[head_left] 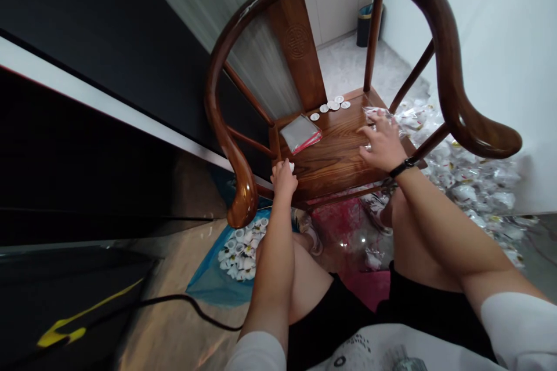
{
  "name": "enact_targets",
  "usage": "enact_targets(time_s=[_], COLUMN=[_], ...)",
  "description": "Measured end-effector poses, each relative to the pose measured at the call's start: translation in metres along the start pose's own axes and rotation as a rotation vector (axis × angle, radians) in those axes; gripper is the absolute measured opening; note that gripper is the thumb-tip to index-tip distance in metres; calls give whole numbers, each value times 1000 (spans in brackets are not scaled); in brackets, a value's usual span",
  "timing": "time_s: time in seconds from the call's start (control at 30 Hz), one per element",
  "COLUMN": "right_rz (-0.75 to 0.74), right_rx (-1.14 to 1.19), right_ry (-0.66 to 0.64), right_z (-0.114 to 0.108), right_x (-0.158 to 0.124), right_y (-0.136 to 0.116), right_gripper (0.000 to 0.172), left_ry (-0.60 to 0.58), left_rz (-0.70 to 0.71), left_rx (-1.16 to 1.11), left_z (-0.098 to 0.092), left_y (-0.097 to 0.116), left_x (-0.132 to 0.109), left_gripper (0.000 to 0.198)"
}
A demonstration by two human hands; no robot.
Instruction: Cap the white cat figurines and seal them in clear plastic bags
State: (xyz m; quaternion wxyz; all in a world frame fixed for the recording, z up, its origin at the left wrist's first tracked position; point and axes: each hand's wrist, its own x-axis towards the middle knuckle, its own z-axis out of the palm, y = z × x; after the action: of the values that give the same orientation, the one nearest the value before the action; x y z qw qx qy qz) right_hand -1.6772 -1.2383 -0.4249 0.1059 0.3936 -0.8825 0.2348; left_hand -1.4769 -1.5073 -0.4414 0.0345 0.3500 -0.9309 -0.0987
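Wrapper [369,109], long axis crosswise, under spread right hand [384,142]; white piece [291,167], direction unclear, pinched in left hand [284,179]

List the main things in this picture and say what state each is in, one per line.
Chair: upright
Left hand: curled around a small white piece, mostly hidden
Right hand: fingers apart, at some clear plastic
Clear sleeves: stacked flat
White discs: loose
Blue bag: spread open, holding white pieces
Wrapped pieces: heaped
Bin: upright, lined
Wristband: fastened
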Motion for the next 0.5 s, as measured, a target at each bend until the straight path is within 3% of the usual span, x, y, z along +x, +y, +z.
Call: enact_targets(time_s=[0.1, 0.2, 0.4, 0.5], right_rz=[-114, -220, -210, -190], right_rx=[61, 97, 112, 148], right_ry=[-74, -189, -243, -215], right_z=[14, 39, 101, 133], right_x=[0, 13, 64, 92], right_y=[-22, -31, -30, -29], right_gripper=[38, 37, 50, 59], left_ry=[31, 62, 226, 241], left_rz=[-45, -52, 40, -88], left_rx=[44, -81, -916, -1336], left_z=[1, 2, 7, 11], left_y=[3, 4, 13, 21], left_x=[2, 7, 22, 27], left_gripper=[67, 58, 38, 42])
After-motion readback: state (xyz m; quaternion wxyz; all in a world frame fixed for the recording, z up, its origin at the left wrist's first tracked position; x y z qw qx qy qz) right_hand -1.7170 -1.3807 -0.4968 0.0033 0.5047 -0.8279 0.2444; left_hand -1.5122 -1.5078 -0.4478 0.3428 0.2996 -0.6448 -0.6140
